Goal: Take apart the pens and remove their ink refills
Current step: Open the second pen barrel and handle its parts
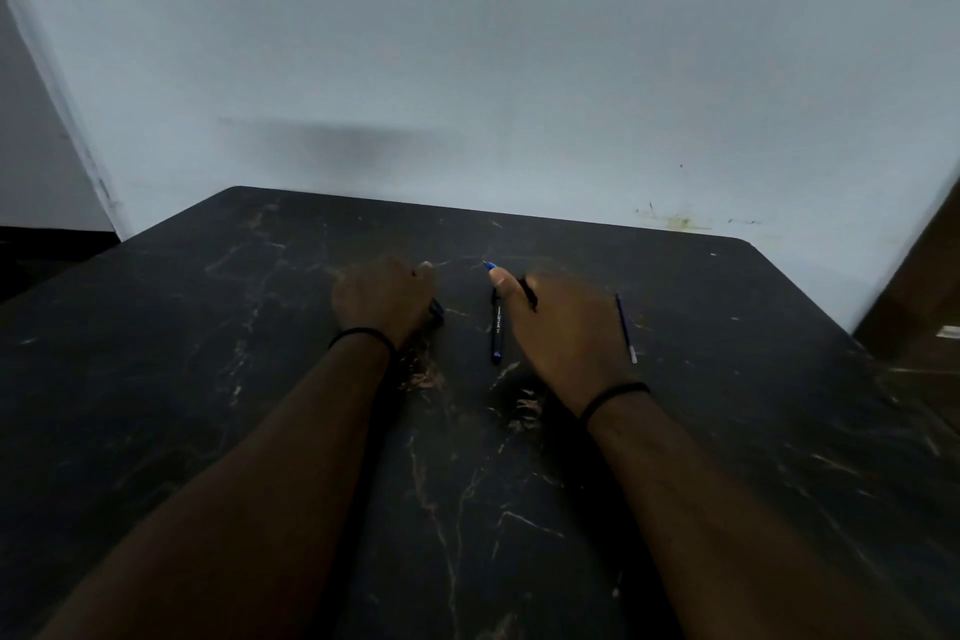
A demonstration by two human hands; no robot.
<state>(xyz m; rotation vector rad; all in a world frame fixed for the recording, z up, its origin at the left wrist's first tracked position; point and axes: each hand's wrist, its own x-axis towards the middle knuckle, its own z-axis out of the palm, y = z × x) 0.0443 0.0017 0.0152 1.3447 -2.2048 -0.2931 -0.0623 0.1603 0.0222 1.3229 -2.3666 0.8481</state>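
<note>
Forearms reach over the dark marble table [260, 431], a black band on each wrist. Left hand [384, 296] is curled round a dark pen part [436, 311]; right hand [561, 327] has fingers bent, what it pinches I cannot tell. Pen [497, 327] lies between the hands, a loose refill [626, 327] just right of the right hand.
</note>
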